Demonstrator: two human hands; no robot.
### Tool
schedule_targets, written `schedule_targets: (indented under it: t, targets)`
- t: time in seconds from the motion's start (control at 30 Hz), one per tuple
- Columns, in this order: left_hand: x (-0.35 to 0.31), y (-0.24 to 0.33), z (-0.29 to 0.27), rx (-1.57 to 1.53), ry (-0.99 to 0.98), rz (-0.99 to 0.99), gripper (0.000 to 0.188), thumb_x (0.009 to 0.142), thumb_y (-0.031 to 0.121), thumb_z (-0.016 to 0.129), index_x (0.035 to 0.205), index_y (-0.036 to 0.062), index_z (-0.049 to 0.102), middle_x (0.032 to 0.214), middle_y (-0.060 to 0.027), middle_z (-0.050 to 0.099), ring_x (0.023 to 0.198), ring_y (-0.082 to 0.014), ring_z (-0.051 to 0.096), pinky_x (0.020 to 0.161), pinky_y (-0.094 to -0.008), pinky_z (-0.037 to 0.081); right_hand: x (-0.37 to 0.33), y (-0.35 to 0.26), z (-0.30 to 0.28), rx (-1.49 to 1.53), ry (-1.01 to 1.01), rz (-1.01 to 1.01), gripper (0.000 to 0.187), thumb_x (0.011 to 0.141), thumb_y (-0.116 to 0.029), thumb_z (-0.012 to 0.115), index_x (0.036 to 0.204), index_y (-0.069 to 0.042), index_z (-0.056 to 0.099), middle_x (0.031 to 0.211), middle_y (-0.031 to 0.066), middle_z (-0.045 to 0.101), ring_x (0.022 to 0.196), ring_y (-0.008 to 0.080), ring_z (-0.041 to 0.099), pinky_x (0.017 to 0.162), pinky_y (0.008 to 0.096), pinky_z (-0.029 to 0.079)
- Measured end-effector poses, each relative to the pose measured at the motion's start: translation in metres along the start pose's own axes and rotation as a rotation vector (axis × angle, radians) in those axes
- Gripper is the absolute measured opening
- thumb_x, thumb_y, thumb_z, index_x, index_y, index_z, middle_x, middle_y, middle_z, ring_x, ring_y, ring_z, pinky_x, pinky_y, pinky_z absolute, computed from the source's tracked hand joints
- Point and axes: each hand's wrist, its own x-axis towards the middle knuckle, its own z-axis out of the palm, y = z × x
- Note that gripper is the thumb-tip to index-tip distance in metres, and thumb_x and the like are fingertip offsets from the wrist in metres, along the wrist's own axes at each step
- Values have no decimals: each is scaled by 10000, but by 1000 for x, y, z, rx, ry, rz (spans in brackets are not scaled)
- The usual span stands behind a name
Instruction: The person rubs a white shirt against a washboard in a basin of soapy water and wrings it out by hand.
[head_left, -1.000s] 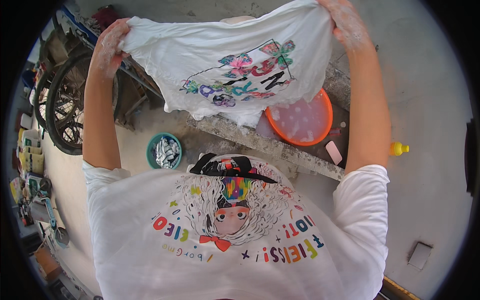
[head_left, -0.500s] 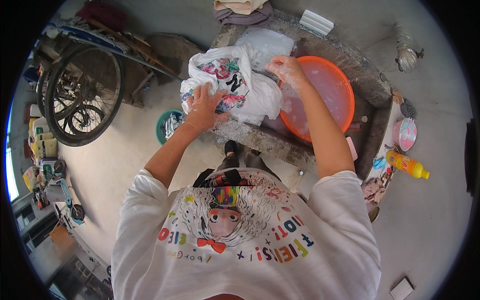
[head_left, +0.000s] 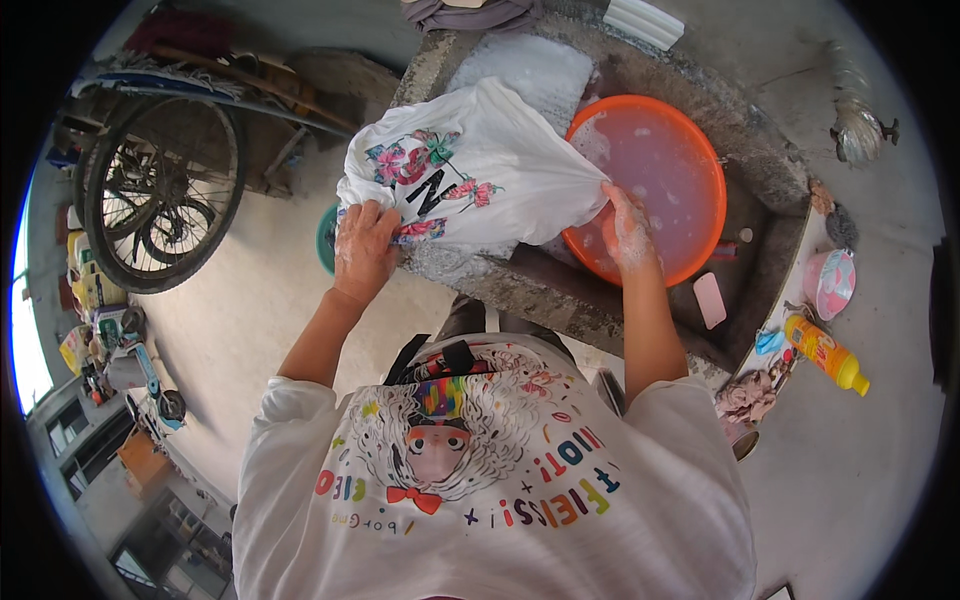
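Note:
A white T-shirt [head_left: 510, 150] with a pink, green and blue floral print is stretched over the stone ledge [head_left: 575, 290] of a wash sink. My left hand [head_left: 368, 245] grips its near left edge, fingers curled into the fabric. At the other end, my right hand [head_left: 627, 226], wet with suds, pinches a corner that is drawn to a point. That corner is held over the left rim of an orange basin [head_left: 722, 190] of cloudy, soapy water. Behind the T-shirt, a foam-covered slab [head_left: 545, 70] is partly hidden.
A pink bar [head_left: 709, 300] lies in the sink, right of the basin. The right ledge bears a yellow bottle [head_left: 825, 352], a pink bowl [head_left: 829, 284] and a crumpled cloth [head_left: 746, 397]. A teal tub [head_left: 326, 240] shows at left, near a bicycle wheel [head_left: 165, 190]. Folded cloth [head_left: 470, 15] sits at the back.
My right hand has come down toward me and taken hold of the T-shirt's right corner, pulling the bunched fabric out flat. My left hand has shifted left and closed on the near edge.

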Motion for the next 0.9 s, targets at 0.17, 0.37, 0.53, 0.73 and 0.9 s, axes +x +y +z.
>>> schedule_targets:
  t: [0.17, 0.37, 0.53, 0.73, 0.9]
  targets:
    - [-1, 7, 3, 10, 61, -22, 341, 589, -21, 668, 885, 95, 545, 941, -109, 495, 887, -334, 505, 767, -450, 426, -16, -4, 8, 70, 1, 209, 393, 995, -262, 532, 1255, 31, 539, 1185, 141, 618, 1062, 240, 616, 846, 400, 533]
    - [18, -11, -7, -281, 63, -156, 292, 615, -55, 614, 857, 53, 493, 878, -132, 512, 836, -368, 529, 711, -473, 439, 8, -6, 10, 110, -64, 55, 365, 986, -273, 556, 1208, 17, 574, 1126, 112, 629, 1018, 193, 616, 812, 352, 529]
    - [48, -39, -47, -534, 285, -149, 263, 643, -77, 552, 868, 32, 473, 865, -82, 479, 801, -207, 506, 743, -269, 443, 23, -63, 73, 57, -118, -188, 285, 960, -249, 602, 1072, 12, 620, 943, 52, 650, 868, 122, 599, 758, 267, 476]
    - [55, -27, -101, -730, 405, -209, 241, 686, -95, 551, 868, 49, 489, 877, -7, 479, 812, -88, 483, 716, -207, 424, 14, -50, 62, -360, -70, -81, 226, 920, -205, 659, 999, 6, 651, 868, 13, 634, 793, 92, 568, 728, 253, 461]
    - [80, 29, -141, -1028, 330, -258, 206, 760, -96, 530, 877, 72, 510, 769, 49, 480, 642, -19, 457, 562, -166, 363, 5, -30, 78, -614, -293, -217, 630, 803, -137, 754, 1357, -84, 459, 1278, 115, 507, 1153, 195, 519, 838, 288, 518]
